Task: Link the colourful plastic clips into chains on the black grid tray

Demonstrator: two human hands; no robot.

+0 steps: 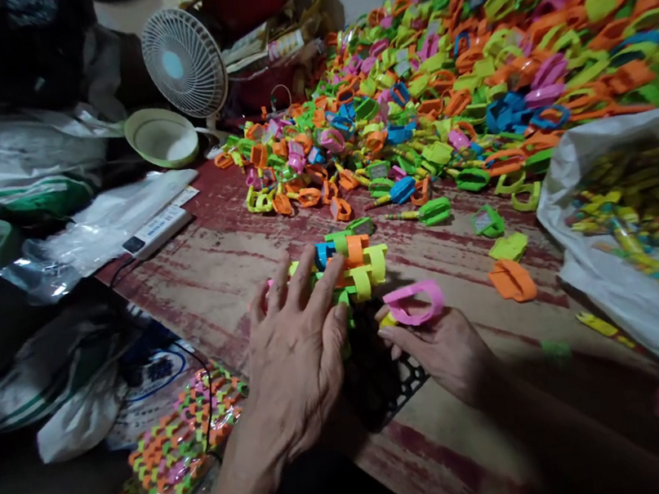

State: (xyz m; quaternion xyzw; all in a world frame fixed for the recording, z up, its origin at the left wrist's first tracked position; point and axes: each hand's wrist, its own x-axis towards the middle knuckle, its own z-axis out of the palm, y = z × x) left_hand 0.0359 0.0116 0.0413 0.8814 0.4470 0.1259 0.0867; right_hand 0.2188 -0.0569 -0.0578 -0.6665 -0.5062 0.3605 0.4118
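Observation:
My left hand (298,342) lies with its fingers spread over a cluster of plastic ring-shaped pieces (361,267) in yellow, orange, green and blue. A black grid-like rack (397,389) shows below them, partly covered by both hands. To the right of the cluster, my right hand (444,349) is closed on a pink plastic loop piece (416,304). A small yellow part shows at the loop's lower left, near the thumb; the fingers hide the rest of it.
A large heap of similar coloured pieces (465,78) covers the table's back and right. Loose pieces, among them an orange one (512,280), lie nearer. A white sack (589,241) holds yellow items. A fan (184,62), a bowl (161,137) and a power strip (158,232) stand left.

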